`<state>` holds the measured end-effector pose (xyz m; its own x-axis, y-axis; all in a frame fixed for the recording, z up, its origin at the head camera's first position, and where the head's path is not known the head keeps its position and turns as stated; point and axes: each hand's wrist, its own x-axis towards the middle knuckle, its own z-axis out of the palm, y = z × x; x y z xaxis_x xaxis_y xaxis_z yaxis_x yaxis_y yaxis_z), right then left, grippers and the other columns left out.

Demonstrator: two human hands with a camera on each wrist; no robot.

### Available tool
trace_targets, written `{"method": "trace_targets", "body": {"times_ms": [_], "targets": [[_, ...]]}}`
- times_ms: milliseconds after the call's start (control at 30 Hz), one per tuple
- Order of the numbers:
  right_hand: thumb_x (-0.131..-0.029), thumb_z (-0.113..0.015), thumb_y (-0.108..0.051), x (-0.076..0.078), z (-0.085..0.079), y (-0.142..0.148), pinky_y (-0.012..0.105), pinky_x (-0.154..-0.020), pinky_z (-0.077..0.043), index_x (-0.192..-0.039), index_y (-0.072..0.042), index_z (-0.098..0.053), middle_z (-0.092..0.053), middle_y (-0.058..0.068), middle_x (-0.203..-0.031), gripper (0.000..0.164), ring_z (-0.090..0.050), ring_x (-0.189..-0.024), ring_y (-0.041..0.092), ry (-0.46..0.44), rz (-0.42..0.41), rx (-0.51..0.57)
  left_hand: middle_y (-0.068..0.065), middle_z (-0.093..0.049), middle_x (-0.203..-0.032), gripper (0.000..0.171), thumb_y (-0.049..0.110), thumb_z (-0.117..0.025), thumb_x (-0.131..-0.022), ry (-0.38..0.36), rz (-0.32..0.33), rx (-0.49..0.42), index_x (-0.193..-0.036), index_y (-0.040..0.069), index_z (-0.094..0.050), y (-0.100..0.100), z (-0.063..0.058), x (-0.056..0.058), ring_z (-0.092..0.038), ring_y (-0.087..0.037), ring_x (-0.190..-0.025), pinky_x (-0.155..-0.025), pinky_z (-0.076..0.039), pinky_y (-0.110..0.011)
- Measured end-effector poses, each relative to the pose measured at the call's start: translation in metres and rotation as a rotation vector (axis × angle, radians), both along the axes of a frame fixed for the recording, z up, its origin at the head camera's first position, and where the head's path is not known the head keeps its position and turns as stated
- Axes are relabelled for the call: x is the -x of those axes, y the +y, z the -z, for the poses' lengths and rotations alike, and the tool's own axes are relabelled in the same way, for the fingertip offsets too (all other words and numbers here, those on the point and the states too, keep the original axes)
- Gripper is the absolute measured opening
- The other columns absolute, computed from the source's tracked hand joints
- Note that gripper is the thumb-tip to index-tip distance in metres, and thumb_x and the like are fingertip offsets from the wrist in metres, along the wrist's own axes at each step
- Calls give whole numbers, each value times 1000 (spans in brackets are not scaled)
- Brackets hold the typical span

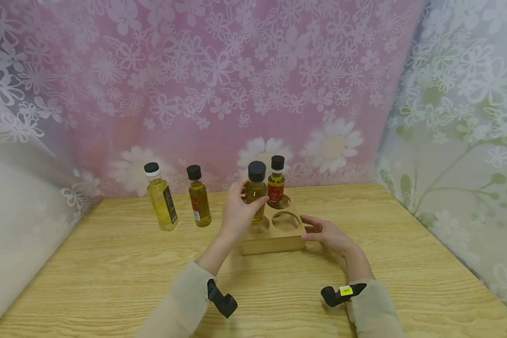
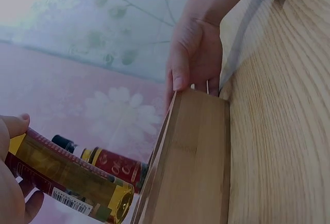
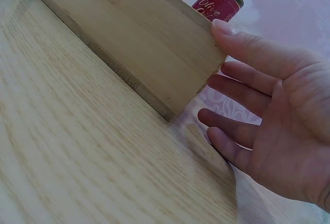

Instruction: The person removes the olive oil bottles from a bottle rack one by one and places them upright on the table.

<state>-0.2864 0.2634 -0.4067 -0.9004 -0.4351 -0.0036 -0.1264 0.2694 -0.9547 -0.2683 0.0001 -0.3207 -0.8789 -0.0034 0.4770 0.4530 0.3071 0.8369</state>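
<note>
My left hand (image 1: 238,211) grips a small black-capped olive oil bottle (image 1: 257,192), its thumb and fingers round the sides. The bottle is slightly tilted over the front-left hole of a wooden bottle rack (image 1: 272,245). In the left wrist view its base shows just above the rack's top. At the rack's right end, my right hand (image 1: 331,236) touches the corner with thumb and fingertips, the fingers loosely extended. A red-labelled olive oil bottle (image 1: 276,185) stands in the rack's back-right hole. The front-right hole holds nothing; the back-left one is hidden behind the left hand.
Left of the rack stand a red-labelled oil bottle (image 1: 200,202) and a taller bottle of paler oil (image 1: 161,199). All are on a wood-grain table (image 1: 122,281). Floral curtains (image 1: 219,84) hang along the back and sides.
</note>
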Motion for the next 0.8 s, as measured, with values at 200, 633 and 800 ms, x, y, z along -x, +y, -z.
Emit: {"method": "trace_targets", "body": {"times_ms": [200,633,800], "targets": [[-87,-66,-16,-1,0,0,54,-102,-29,-144,3,-26,-29,25,-144,73,-29,-130,43,1,-5,4,-7,-53,-111,46,21,-75,-79,-1,-37,1,-121,12,-58,-21,-2,-2,-50,-24,-100,-83,-46,-41],[-87,-66,-16,1,2,2,55,-102,-28,-144,3,-25,-29,27,-144,73,-29,-130,44,2,-4,-1,-11,-52,-118,54,22,-74,-80,-69,-100,27,-127,7,-53,-65,-1,-11,-52,-26,-100,-82,-48,-41],[-87,-66,-16,1,3,2,53,-102,-30,-144,3,-25,-28,27,-144,73,-29,-130,43,-2,-14,10,-14,-51,-118,58,21,-73,-81,-137,-127,24,-131,6,-48,-83,-2,-16,-54,-28,-101,-84,-48,-44]]}}
